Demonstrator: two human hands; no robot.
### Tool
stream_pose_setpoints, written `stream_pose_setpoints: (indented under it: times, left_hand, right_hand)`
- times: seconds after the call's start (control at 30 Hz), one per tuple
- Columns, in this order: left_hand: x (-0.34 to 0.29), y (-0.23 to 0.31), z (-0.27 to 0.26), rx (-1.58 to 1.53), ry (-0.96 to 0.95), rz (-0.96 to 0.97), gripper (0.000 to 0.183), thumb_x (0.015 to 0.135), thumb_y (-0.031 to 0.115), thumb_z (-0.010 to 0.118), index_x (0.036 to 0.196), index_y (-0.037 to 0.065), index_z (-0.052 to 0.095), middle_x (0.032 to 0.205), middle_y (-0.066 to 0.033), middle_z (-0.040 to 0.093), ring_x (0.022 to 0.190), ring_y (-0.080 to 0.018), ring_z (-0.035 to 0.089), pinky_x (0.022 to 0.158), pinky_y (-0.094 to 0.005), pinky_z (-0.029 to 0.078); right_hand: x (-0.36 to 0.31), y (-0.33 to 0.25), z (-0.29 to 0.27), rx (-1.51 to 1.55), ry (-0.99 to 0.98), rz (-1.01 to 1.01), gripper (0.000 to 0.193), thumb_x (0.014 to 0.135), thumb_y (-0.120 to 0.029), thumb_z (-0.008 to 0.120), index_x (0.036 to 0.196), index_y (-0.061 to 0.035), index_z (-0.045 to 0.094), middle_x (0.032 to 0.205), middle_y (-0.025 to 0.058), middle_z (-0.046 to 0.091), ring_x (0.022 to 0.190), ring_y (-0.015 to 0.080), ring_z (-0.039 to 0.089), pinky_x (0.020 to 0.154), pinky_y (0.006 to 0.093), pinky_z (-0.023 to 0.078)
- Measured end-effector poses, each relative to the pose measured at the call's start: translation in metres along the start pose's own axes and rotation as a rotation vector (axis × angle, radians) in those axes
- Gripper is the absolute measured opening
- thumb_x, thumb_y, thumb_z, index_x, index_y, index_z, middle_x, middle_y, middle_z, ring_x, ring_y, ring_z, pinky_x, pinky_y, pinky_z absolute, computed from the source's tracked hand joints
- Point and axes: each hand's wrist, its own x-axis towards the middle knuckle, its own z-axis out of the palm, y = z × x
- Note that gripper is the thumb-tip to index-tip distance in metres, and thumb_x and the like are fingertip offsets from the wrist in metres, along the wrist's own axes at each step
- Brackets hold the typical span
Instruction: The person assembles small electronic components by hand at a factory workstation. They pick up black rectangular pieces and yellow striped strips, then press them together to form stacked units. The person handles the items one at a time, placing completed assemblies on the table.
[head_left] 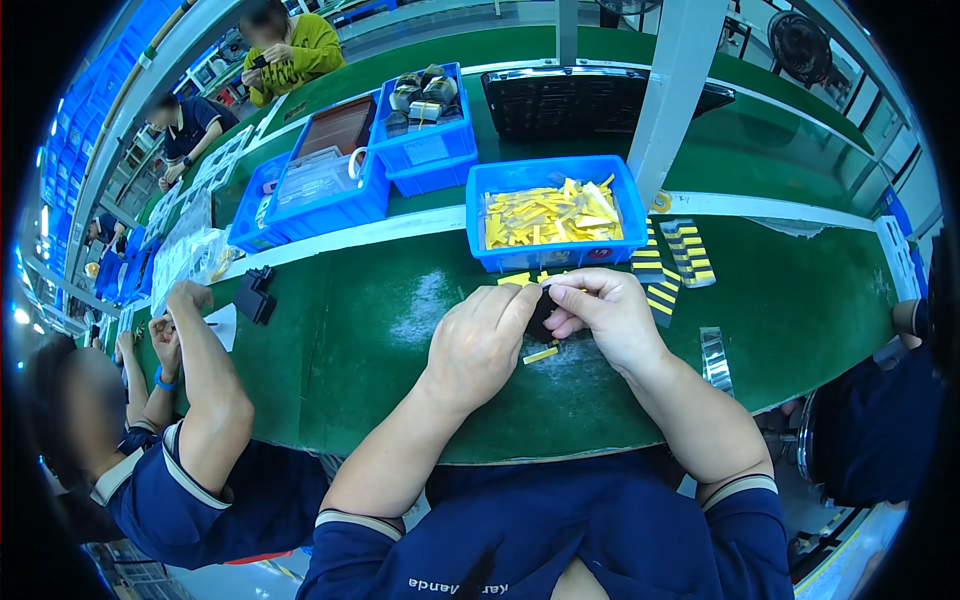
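Note:
A small black part [541, 318] is held between both my hands over the green table [370, 370]. My left hand [482, 335] closes on its left side, with the back of the hand covering much of it. On its right, my right hand [603, 312] pinches at the upper edge with thumb and fingers. Just below the part lies a small yellow strip [541, 355]. More yellow pieces [517, 279] lie beyond my fingers, in front of a blue bin [553, 258] filled with yellow strips [550, 215]. The part's exact kind is hidden by my fingers.
Black sheets with yellow strips [688, 252] lie right of the bin, and a silvery strip [715, 360] nearer me. Black parts [256, 295] sit at left beside a co-worker's arm [212, 385]. Blue bins [335, 205] and a metal post [675, 95] stand behind.

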Motion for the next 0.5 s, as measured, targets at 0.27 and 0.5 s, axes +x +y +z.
stream_pose_setpoints:
  times: [0.27, 0.5]
  left_hand:
    - [0.0021, 0.0024, -0.0015, -0.04, -0.025, -0.061, 0.03, 0.067, 0.0, 0.067, 0.096, 0.003, 0.057, 0.084, -0.0117, 0.061, 0.072, -0.0278, 0.059, 0.062, -0.0354, 0.049]
    - [-0.0025, -0.0012, 0.0013, -0.016, -0.025, -0.052, 0.03, 0.067, -0.003, 0.065, 0.095, 0.002, 0.058, 0.081, -0.0114, 0.061, 0.071, -0.0268, 0.059, 0.062, -0.0346, 0.049]
  right_hand:
    - [0.0009, 0.0013, -0.0015, 0.025, -0.008, 0.004, 0.015, 0.086, -0.006, 0.058, 0.094, 0.0051, 0.062, 0.078, 0.0112, 0.063, 0.062, 0.014, 0.062, 0.055, 0.0226, 0.052]
    - [0.0004, 0.0012, -0.0007, 0.025, -0.016, -0.007, 0.015, 0.085, -0.007, 0.058, 0.094, 0.005, 0.062, 0.078, 0.0111, 0.062, 0.061, 0.014, 0.062, 0.055, 0.0227, 0.052]
